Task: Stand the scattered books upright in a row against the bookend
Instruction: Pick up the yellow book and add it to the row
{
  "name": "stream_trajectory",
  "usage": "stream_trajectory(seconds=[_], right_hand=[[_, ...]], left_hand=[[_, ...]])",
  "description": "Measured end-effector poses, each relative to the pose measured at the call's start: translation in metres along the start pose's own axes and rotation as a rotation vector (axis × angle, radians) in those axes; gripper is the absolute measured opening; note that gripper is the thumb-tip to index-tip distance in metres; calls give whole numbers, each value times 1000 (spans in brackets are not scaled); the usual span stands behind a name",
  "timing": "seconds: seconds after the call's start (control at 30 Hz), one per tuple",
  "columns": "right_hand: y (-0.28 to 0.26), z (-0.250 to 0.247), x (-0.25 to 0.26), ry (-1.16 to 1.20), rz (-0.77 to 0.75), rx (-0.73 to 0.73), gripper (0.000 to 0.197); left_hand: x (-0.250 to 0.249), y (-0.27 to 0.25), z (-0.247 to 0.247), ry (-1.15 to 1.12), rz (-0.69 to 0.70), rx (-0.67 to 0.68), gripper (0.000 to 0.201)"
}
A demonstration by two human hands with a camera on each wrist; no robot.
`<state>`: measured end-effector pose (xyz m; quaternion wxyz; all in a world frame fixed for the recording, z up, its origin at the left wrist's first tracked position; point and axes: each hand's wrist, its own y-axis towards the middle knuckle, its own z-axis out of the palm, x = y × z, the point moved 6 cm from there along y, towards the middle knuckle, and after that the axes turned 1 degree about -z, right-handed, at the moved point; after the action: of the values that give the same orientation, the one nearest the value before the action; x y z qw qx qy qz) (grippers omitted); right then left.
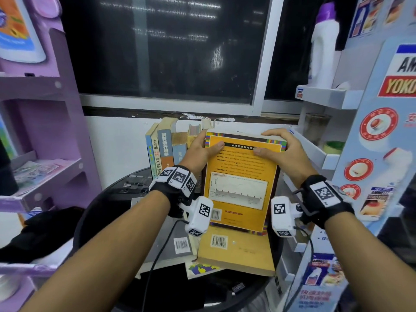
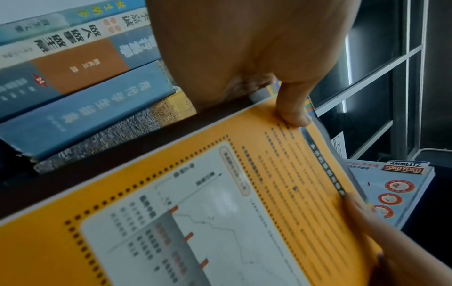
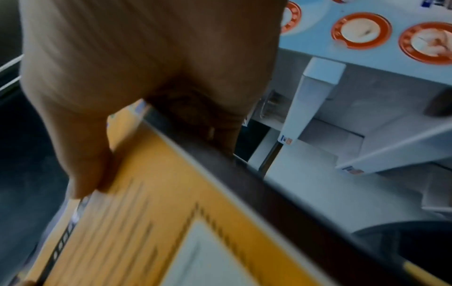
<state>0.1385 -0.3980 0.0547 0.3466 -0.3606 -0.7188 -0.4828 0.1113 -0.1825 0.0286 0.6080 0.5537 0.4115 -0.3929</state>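
From the head camera, you hold the orange book (image 1: pixel 242 176) upright-tilted over the round black table (image 1: pixel 94 212), your left hand (image 1: pixel 202 149) gripping its top left corner and your right hand (image 1: pixel 281 147) its top right, thumbs on the glossy back cover. Just behind your left hand a row of upright books (image 1: pixel 164 147) stands against the white wall; any bookend is hidden. Below the held book a tan book (image 1: pixel 236 251) lies flat, barcode up, overlapping a grey book (image 1: pixel 177 244). A purple shelf (image 1: pixel 45 131) crowds the left, and a white rack (image 1: pixel 326 100) bearing a white bottle (image 1: pixel 324 46) crowds the right. From the left wrist, your thumb (image 2: pixel 293 110) presses the orange cover (image 2: pixel 171 212) near its top edge; worn cloth and paper spines (image 2: pixel 80 110) sit just beside it, their print blurred. From the right wrist, your right thumb (image 3: pixel 80 160) clamps the same cover (image 3: pixel 146 222), fingers wrapped behind out of sight; the picture is smeared, with the rack's grey trays (image 3: pixel 342 154) beyond.
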Motion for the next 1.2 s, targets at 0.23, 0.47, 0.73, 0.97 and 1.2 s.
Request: stream_trajectory(seconds=[0.23,0.47,0.73,0.97,1.2], right_hand=[[6,-1,26,-197,63,321,39],[13,16,43,-454,8,385,47],[14,18,47,-426,17,265,38],[24,13,52,-466,37,142,42],[45,17,43,-486,64,17,44]], left_hand=[[-3,15,0,118,-80,54,29],[-11,22,-17,279,-61,11,39],[-15,38,-43,464,28,-171,42],[-10,56,-46,707,27,-220,43],[0,75,-45,848,2,-232,46]])
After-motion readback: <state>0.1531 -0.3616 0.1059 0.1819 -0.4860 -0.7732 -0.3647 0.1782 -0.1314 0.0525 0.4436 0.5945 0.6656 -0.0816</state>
